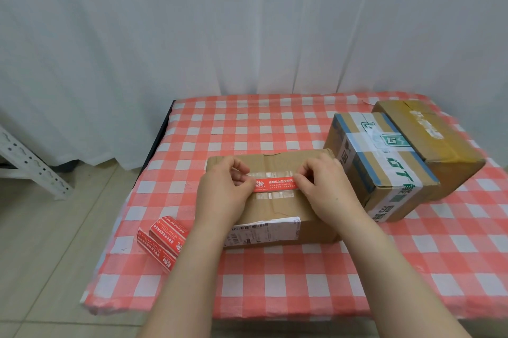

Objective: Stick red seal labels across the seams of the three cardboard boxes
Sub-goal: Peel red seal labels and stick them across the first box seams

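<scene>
Red seal label (275,185) stretches left to right over the clear-taped top of the nearest cardboard box (277,207), which sits mid-counter; the left hand (222,194) pinches its left end and the right hand (324,189) pinches its right end, fingers of both curled in. Just right of that box stands a second box (384,161) wrapped in green-and-white tape, with a third box (439,142) touching its far right side. Spare red labels (162,240) lie near left on the counter (275,282) with its red-checked cloth, and a white curtain (247,21) hangs beyond.
</scene>
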